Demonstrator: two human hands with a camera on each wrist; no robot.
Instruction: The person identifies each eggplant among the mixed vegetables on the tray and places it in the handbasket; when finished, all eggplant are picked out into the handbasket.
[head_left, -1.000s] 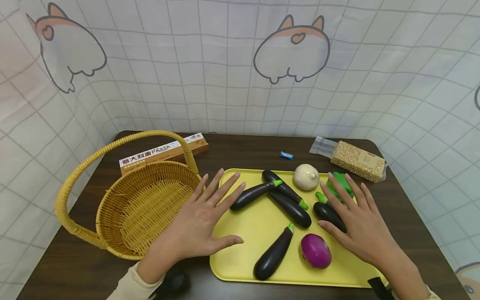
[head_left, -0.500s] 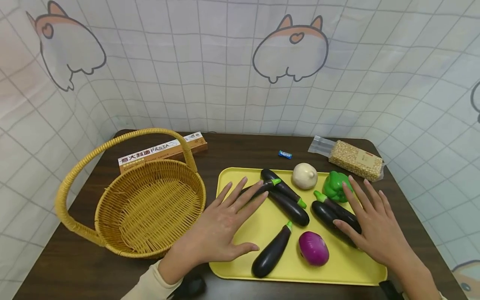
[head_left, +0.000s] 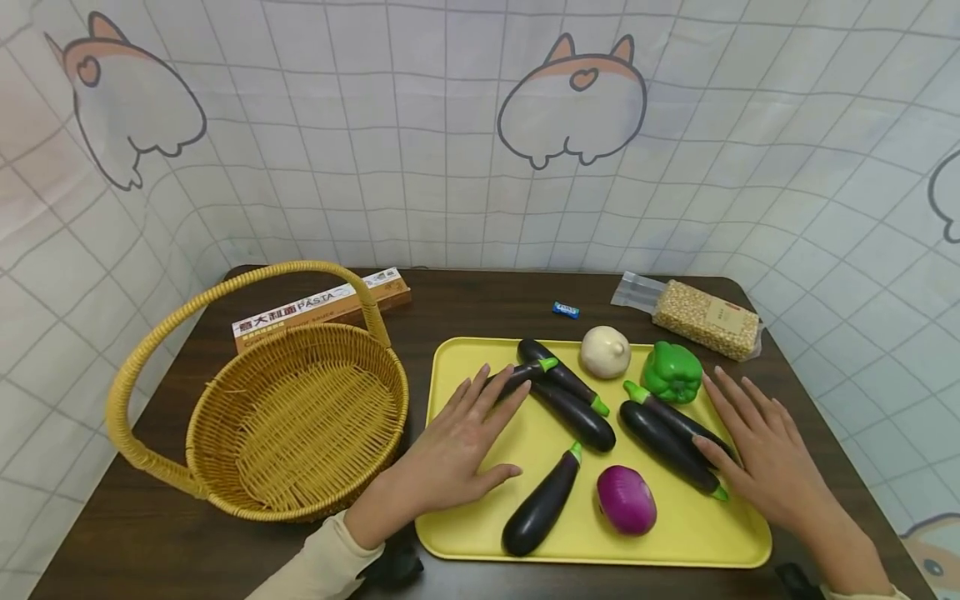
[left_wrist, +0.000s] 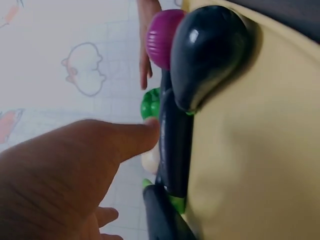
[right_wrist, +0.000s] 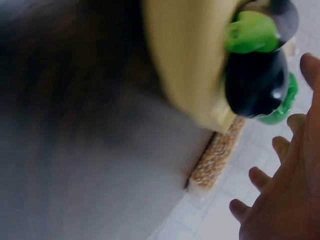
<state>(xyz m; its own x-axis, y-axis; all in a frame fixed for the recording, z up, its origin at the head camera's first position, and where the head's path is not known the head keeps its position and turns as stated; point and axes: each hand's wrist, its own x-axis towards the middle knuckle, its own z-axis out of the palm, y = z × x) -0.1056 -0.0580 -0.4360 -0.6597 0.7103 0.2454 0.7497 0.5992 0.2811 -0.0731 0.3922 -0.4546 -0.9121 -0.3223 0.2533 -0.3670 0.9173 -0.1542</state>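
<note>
A yellow tray (head_left: 465, 533) holds several eggplants, a purple onion (head_left: 627, 500), a round white vegetable (head_left: 603, 352) like an onion, and a green bell pepper (head_left: 672, 372). My left hand (head_left: 457, 458) is spread over the tray's left side, its fingertips covering part of one eggplant (head_left: 521, 379). A single eggplant (head_left: 542, 512) lies to the right of its thumb. My right hand (head_left: 772, 462), also spread, hovers at the tray's right edge beside two eggplants (head_left: 663, 446). Neither hand holds anything. In the right wrist view, the fingers (right_wrist: 260, 177) are apart from the vegetables.
A wicker basket (head_left: 198, 433) with a tall handle stands left of the tray. Behind it lies a pasta box (head_left: 322, 304). At the back are a small blue packet (head_left: 566, 310) and a clear bag of pale grains (head_left: 705, 321). A patterned curtain (head_left: 420, 142) surrounds the table.
My left hand has shifted right, from beside the basket to over the tray. My right hand has moved right, uncovering the bell pepper and the eggplants near it. The vegetables stay where they were.
</note>
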